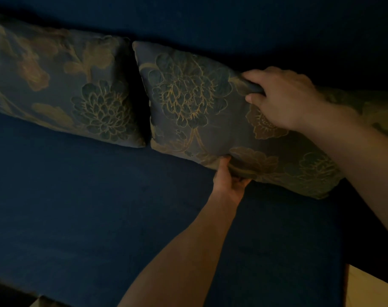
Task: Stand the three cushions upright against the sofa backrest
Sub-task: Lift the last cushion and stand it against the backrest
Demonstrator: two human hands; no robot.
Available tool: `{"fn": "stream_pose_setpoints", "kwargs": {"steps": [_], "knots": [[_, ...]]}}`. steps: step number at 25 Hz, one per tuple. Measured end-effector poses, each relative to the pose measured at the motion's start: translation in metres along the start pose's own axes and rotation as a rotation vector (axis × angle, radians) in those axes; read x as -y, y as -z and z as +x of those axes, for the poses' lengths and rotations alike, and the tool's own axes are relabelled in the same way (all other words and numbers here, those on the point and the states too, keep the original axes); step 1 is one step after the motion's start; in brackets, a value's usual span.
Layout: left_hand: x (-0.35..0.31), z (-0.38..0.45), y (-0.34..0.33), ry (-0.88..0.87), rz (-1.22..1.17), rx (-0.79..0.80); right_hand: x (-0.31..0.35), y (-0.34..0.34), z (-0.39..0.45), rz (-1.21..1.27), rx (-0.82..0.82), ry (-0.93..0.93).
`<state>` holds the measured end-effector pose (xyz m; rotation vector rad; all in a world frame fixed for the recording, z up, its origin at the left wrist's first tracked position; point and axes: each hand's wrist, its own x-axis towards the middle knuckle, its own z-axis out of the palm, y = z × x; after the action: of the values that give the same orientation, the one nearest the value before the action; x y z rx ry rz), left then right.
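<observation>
Three dark floral cushions lean in a row against the dark blue sofa backrest (232, 21). The left cushion (62, 85) stands free against it. The middle cushion (193, 100) is gripped by both hands: my right hand (286, 96) pinches its top edge, and my left hand (229, 180) holds its bottom edge at the seat. Only a patch of the right cushion (374, 109) shows behind my right forearm; the rest is hidden.
The dark blue sofa seat (89, 207) stretches in front of the cushions. A narrow gap separates the left and middle cushions. A pale floor strip (370, 289) shows at the lower right, beyond the seat's end. The room is dim.
</observation>
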<state>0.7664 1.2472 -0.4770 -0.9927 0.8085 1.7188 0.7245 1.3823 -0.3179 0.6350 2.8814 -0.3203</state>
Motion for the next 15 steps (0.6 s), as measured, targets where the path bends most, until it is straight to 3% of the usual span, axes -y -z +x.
{"fn": "stream_pose_setpoints", "kwargs": {"steps": [8, 15], "knots": [[-0.013, 0.012, 0.013, -0.009, -0.066, 0.065, 0.005, -0.024, 0.005, 0.022, -0.063, 0.017], [-0.021, 0.021, 0.018, 0.026, 0.058, -0.033, 0.008, -0.04, 0.005, 0.055, -0.084, -0.003]]}}
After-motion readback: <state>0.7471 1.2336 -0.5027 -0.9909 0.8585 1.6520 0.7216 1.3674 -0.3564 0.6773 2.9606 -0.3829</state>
